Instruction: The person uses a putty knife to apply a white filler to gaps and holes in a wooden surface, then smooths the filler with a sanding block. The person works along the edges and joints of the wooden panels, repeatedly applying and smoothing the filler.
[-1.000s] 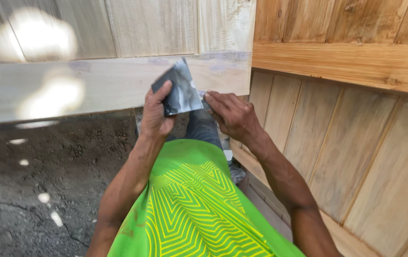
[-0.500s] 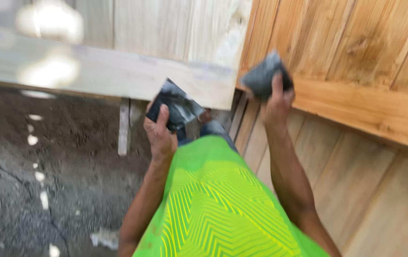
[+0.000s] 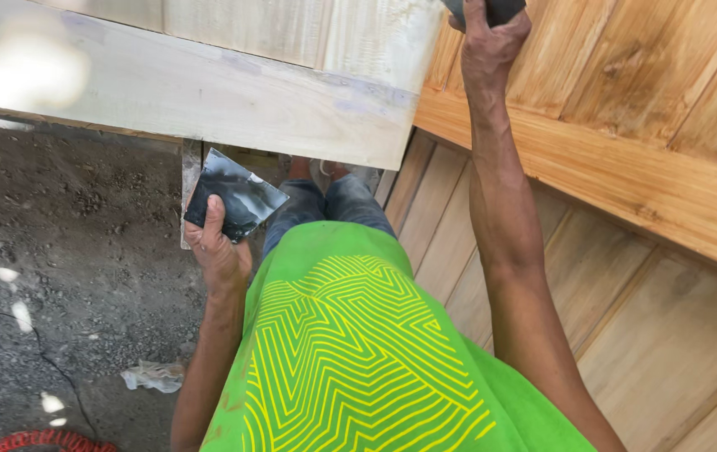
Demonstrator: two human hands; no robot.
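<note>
My left hand (image 3: 218,244) holds a dark grey sheet of sandpaper (image 3: 234,195) low in front of me, below the edge of a pale wooden plank (image 3: 208,92). My right hand (image 3: 492,38) is raised to the top of the view, shut on a small dark piece of sandpaper (image 3: 492,10) that it presses against the brown wooden panel (image 3: 626,75). Most of that small piece is cut off by the frame's top edge.
The brown panelled wooden door or wall (image 3: 676,318) fills the right side. Dark gravelly ground (image 3: 65,285) lies at left, with a crumpled white scrap (image 3: 153,377) and a red coil (image 3: 40,441) at the bottom left. My green patterned shirt (image 3: 358,360) fills the lower middle.
My hands, together on the sandpaper a second ago, have separated. The right hand has risen with a small piece to the brown panel. The left hand has dropped lower with the larger sheet.
</note>
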